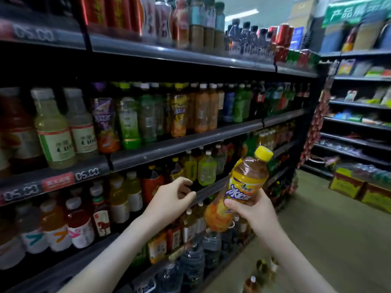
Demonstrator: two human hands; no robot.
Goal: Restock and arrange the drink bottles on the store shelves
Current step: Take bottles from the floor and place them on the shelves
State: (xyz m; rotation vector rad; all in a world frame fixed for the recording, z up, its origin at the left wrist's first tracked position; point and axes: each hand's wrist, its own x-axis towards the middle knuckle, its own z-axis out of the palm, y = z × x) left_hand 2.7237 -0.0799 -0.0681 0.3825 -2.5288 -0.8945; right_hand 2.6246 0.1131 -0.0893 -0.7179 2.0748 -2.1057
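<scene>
**Right hand holds tea bottle in front of the drinks shelving**

The fingers [234, 205] of the right hand [254, 210] are wrapped around the lower half of the tea bottle [243, 180], with the thumb across its orange and purple label. The bottle is clear of every shelf, in the air in front of the shelving. It is tilted, with its yellow cap [263, 153] pointing up and to the right.

The left hand [169, 199] holds nothing. Its fingers [184, 181] are loosely curled just beside the grey shelf rail [213, 187]; whether they touch the rail cannot be determined.

Behind both hands, the shelving carries upright bottles on every level. A matching yellow-capped bottle [178, 115] stands on the shelf above the hands. Water bottles [191, 265] fill the lowest level. On the floor [317, 229], near the bottom edge of the view, stand further bottles [252, 283], blurred. Yellow cartons [359, 189] lie on the floor at the right, well apart from the hands
</scene>
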